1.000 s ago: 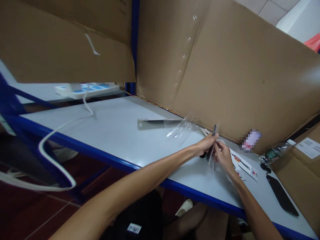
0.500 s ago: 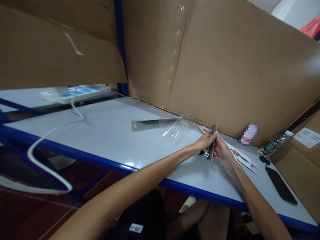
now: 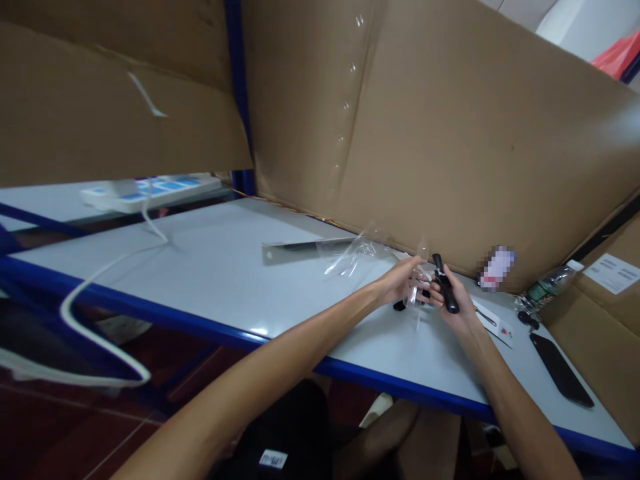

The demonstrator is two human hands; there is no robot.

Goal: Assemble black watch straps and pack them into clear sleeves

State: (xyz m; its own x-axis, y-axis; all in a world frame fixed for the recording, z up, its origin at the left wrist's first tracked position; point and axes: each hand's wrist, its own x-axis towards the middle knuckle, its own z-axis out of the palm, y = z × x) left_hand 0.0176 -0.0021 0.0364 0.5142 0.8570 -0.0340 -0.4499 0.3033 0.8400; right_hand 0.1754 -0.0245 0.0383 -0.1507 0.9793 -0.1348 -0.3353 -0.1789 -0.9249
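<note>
My right hand (image 3: 456, 303) is closed round a black-handled tool (image 3: 446, 287), whose exact kind I cannot make out. Just left of it, my left hand (image 3: 400, 281) pinches a clear plastic sleeve (image 3: 415, 303) that hangs down over the table. A small black object (image 3: 399, 305) lies under my left hand. Beyond my right wrist a white printed card (image 3: 497, 328) lies on the table, partly covered by the hand. More clear plastic wrap (image 3: 357, 253) lies left of my hands, beside a flat piece with a dark edge (image 3: 295, 251).
A black phone (image 3: 561, 370), a plastic bottle (image 3: 550, 287) and a small black item (image 3: 529, 320) are at the right. Cardboard walls (image 3: 440, 133) stand behind the white table (image 3: 210, 267). At the left are a power strip (image 3: 165, 193) and white cable (image 3: 90, 273).
The black tool has come out of the clear sleeve and is now in my right hand. My hands have moved apart, with the sleeve staying in my left.
</note>
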